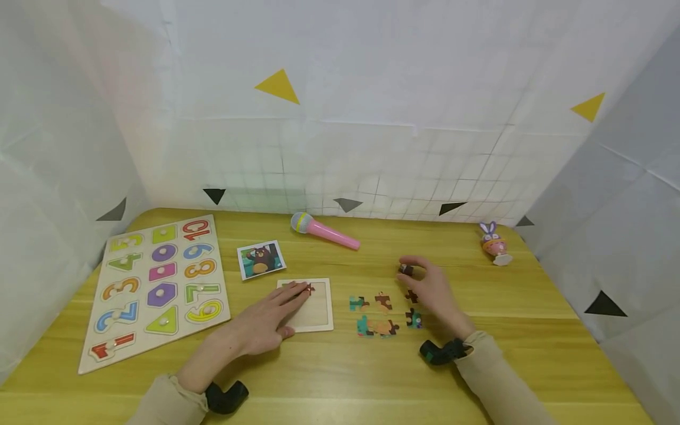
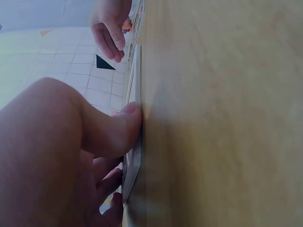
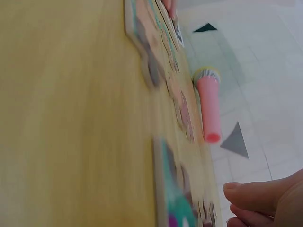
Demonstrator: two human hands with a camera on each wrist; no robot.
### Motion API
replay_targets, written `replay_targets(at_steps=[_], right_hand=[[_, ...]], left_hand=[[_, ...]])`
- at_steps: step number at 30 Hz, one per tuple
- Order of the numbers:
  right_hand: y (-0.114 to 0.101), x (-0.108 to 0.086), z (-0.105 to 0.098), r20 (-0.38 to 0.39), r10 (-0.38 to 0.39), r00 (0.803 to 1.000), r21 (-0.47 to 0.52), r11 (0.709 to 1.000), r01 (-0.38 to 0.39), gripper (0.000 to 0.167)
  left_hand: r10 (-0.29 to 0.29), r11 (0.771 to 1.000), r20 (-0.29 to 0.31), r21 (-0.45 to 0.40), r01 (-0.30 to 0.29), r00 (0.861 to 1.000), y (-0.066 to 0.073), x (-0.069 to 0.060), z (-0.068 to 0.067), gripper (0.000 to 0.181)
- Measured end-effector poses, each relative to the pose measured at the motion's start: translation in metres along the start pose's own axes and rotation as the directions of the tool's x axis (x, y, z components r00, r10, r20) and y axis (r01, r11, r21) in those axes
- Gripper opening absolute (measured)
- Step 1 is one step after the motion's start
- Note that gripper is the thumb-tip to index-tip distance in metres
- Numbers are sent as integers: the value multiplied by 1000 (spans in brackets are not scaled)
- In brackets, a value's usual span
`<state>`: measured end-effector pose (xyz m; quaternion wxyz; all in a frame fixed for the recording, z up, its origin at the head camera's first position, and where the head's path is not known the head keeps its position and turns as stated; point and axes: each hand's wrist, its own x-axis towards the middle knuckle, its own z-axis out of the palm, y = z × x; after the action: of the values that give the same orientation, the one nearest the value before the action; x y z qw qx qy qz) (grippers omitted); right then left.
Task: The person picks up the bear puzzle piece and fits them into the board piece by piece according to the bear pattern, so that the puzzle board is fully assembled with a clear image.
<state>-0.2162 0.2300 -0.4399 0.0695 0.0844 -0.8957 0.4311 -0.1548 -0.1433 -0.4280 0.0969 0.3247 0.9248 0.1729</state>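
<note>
My left hand [image 1: 268, 319] lies on the square wooden puzzle tray [image 1: 328, 304], fingers stretched over its upper left part and thumb at the near edge. Beside the fingertips a brown and red puzzle piece [image 1: 310, 288] shows in the tray; the hand covers the rest of that corner. To the right, my right hand [image 1: 432, 289] pinches a small dark puzzle piece [image 1: 406, 270] between thumb and finger, above the table. Several loose pieces lie between the hands, among them a teal one [image 1: 365, 326] and a teal-brown one [image 1: 413, 319].
A bear picture card [image 1: 261, 260] lies behind the tray. Farther back is a pink toy microphone [image 1: 332, 234]. A large number-and-shape board [image 1: 127, 324] takes up the left side. A bunny-eared toy [image 1: 495, 243] stands at the far right, near white sheeting.
</note>
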Motion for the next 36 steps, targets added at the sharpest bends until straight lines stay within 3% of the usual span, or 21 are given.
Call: replay_targets(at_steps=[10, 36], right_hand=[[20, 0, -14, -31, 13, 999, -43, 999, -14, 36], [27, 2, -11, -81, 13, 997, -93, 995, -20, 27]], left_hand=[[6, 1000, 1, -7, -6, 1000, -1, -1, 1, 70], [-1, 999, -6, -33, 0, 1000, 0, -1, 1, 69]])
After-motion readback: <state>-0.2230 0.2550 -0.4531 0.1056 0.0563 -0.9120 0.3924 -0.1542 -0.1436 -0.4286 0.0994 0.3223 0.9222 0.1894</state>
